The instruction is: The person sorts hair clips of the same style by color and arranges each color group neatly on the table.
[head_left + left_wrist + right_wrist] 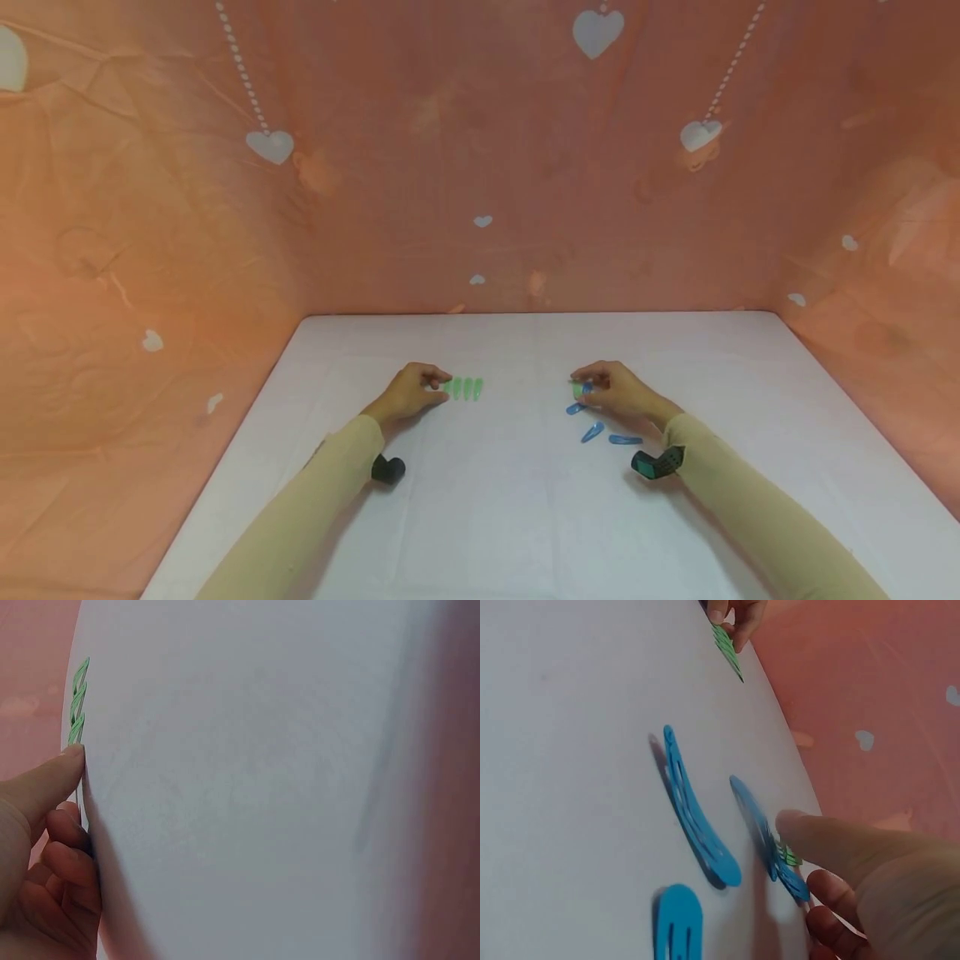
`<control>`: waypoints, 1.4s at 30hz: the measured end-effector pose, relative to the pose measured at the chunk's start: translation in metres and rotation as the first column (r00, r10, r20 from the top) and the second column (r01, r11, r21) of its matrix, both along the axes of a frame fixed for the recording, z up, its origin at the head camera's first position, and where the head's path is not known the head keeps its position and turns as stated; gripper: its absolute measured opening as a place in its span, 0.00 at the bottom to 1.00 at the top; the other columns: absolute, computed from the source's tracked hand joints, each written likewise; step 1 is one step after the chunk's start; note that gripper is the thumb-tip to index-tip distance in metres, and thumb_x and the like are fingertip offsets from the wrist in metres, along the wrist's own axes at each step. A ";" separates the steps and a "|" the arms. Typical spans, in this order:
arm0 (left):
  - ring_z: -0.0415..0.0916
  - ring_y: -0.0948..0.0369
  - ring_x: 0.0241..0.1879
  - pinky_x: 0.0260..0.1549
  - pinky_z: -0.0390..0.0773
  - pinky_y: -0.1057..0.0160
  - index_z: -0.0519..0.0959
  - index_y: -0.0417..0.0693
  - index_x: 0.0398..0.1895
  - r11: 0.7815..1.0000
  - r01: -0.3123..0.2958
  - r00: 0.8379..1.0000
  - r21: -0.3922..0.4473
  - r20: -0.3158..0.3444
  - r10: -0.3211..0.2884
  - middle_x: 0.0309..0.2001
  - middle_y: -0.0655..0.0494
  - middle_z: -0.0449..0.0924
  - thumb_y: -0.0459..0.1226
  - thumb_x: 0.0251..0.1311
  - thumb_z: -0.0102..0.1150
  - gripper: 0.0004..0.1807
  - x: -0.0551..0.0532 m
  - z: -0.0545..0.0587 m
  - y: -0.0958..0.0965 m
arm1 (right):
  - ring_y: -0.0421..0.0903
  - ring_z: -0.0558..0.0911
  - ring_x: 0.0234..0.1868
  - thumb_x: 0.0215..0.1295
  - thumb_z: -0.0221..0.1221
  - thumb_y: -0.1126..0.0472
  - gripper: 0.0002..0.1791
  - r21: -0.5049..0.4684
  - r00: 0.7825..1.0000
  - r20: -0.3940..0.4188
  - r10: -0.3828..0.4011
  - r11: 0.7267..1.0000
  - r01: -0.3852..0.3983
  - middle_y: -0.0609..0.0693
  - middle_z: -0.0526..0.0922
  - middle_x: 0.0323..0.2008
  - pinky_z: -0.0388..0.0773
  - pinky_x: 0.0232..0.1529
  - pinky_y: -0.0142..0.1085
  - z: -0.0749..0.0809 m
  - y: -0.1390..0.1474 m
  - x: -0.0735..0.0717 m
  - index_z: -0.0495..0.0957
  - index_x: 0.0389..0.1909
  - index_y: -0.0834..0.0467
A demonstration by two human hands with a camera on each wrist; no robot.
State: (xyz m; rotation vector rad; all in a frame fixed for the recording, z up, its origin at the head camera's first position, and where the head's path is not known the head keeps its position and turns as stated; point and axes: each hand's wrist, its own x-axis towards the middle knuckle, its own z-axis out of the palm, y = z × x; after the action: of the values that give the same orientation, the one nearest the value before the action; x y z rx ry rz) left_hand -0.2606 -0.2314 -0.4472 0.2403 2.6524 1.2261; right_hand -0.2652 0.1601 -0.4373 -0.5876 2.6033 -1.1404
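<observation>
My left hand [411, 390] pinches a green snap hair clip at the left end of a short row of upright green hair clips [468, 388]. In the left wrist view, my left thumb hides most of that clip. On the right, my right hand [615, 390] curves its thumb and fingers around a green hair clip [790, 855] and a blue hair clip [791, 882]. Whether it grips either one is unclear. A second blue hair clip [576, 408] lies just below the right thumb. Two more, a slanted blue clip [592, 432] and a level blue clip [625, 439], lie nearer me.
The clips lie on a white table [480, 500]. Orange cloth [480, 167] with pale hearts encloses its back and sides. A dark wrist camera [388, 470] is on the left sleeve, and another wrist camera [657, 463] is on the right.
</observation>
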 end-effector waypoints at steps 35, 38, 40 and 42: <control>0.73 0.54 0.51 0.65 0.67 0.48 0.83 0.41 0.53 1.000 -0.007 1.000 -0.008 0.008 0.007 0.37 0.53 0.79 0.31 0.60 0.68 0.17 0.001 0.001 -0.001 | 0.51 0.77 0.50 0.74 0.56 0.61 0.13 -0.057 0.986 -0.035 -0.165 0.985 0.163 0.59 0.85 0.50 0.73 0.51 0.38 -0.003 -0.011 -0.004 0.85 0.49 0.63; 0.73 0.55 0.49 0.64 0.68 0.48 0.84 0.42 0.53 1.000 -0.002 1.000 -0.012 0.001 0.002 0.37 0.53 0.79 0.31 0.60 0.68 0.17 0.000 0.000 -0.001 | 0.51 0.77 0.52 0.78 0.51 0.58 0.16 -0.145 0.964 -0.028 -0.265 0.955 0.258 0.59 0.84 0.50 0.74 0.51 0.36 0.000 -0.015 -0.005 0.83 0.51 0.64; 0.73 0.55 0.48 0.64 0.67 0.49 0.84 0.42 0.53 1.000 0.000 1.000 -0.013 -0.002 0.000 0.37 0.53 0.79 0.32 0.60 0.68 0.17 0.000 0.000 -0.001 | 0.50 0.77 0.50 0.80 0.49 0.56 0.18 -0.203 0.950 -0.050 -0.309 0.934 0.293 0.59 0.83 0.49 0.74 0.49 0.32 0.003 -0.018 -0.006 0.82 0.51 0.64; 0.73 0.55 0.48 0.63 0.67 0.50 0.84 0.43 0.53 1.000 -0.007 1.000 -0.012 -0.001 0.006 0.37 0.54 0.79 0.32 0.60 0.68 0.17 -0.001 0.000 -0.001 | 0.50 0.78 0.45 0.80 0.48 0.57 0.18 -0.248 0.944 -0.106 -0.314 0.927 0.280 0.61 0.83 0.45 0.75 0.43 0.28 0.006 -0.023 -0.007 0.81 0.49 0.66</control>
State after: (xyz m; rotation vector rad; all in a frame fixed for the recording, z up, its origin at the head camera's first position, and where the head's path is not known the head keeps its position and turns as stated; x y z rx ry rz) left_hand -0.2611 -0.2328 -0.4469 0.2307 2.6629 1.2116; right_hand -0.2724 0.1371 -0.4312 -0.3320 2.7731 -1.5648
